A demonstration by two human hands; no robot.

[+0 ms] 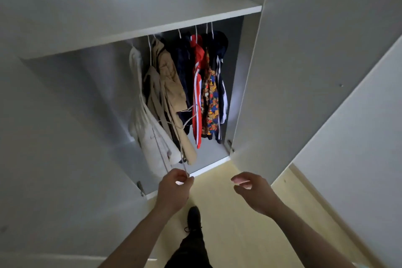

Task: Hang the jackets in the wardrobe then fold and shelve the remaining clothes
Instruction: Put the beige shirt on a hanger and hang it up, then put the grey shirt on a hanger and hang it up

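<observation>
Several jackets hang on white hangers inside the open wardrobe: a white jacket at the left, a beige coat, a dark navy one, a red jacket with white stripes, a patterned jacket and a navy one with white trim. My left hand pinches the bottom of an empty white wire hanger in front of the coats. My right hand hovers beside it with loosely curled fingers and holds nothing.
A bare white shelf runs above the rail. The left door and the right door stand open on either side of me. My black shoe is on the pale wooden floor.
</observation>
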